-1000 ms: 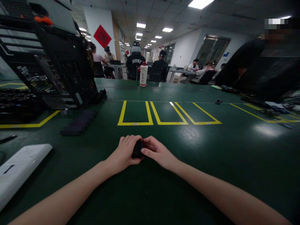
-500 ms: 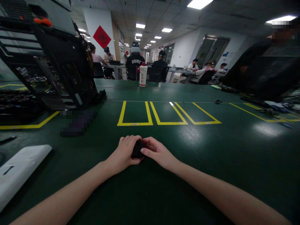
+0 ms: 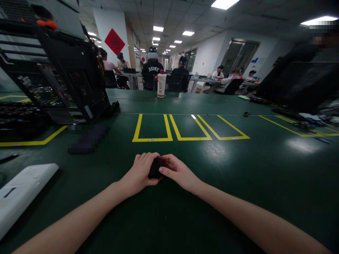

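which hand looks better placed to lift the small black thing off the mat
Left, probably. The left hand wraps around the small black object with its fingers curled over it, while the right hand only touches its side with thumb and fingertips.

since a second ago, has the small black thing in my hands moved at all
No. The small black object sits at the same spot between the left hand and right hand, just as far below the yellow taped boxes on the green table.
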`<state>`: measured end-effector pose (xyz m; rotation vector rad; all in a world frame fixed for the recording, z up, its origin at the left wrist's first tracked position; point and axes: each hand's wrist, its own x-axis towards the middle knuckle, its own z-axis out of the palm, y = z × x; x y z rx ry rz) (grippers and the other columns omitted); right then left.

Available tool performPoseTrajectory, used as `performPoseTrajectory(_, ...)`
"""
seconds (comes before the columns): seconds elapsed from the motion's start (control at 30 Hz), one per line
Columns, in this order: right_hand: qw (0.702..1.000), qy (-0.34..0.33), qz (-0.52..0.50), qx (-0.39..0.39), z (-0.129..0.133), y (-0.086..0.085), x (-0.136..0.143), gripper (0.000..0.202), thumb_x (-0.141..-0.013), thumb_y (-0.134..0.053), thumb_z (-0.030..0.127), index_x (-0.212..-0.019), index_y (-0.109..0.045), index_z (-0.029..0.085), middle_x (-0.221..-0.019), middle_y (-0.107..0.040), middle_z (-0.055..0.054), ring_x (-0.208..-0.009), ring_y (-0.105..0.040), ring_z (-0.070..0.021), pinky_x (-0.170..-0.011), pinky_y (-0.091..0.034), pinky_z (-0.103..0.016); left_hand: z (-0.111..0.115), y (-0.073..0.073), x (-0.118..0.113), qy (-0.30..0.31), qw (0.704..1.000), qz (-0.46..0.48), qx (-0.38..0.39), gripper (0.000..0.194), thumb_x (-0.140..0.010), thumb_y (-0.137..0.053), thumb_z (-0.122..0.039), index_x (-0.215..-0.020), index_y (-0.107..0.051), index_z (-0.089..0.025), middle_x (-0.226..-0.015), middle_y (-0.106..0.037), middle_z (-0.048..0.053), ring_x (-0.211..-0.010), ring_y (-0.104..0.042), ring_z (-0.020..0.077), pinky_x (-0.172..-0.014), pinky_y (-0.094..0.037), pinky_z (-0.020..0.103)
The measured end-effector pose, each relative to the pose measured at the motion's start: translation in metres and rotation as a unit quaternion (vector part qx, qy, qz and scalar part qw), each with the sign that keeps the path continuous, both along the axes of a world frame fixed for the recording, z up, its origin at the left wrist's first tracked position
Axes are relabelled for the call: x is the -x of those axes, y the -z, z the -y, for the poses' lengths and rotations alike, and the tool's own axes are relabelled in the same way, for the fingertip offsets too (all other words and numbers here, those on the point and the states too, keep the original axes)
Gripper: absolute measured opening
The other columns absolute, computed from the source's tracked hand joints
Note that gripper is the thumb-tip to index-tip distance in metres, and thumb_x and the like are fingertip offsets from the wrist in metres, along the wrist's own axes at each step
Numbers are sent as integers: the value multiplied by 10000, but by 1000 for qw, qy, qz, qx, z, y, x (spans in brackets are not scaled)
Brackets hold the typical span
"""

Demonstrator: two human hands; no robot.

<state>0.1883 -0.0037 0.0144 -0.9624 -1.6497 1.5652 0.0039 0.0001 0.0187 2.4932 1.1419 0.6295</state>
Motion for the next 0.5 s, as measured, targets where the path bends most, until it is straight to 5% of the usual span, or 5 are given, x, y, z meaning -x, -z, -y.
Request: performPoseTrajectory(0.5,1000,-13,-23,-4,-1,1,0,303,-757,-593,249,-1023,-455,203,-1061,-507,-29,-1044,-509,-178,-917,-421,-393,1,-3,-1,1,1000,-1,12,482,-716,-602,-242,-1133,-362,-213,-1052,-515,68,-950,-493,247,-796,-341,382)
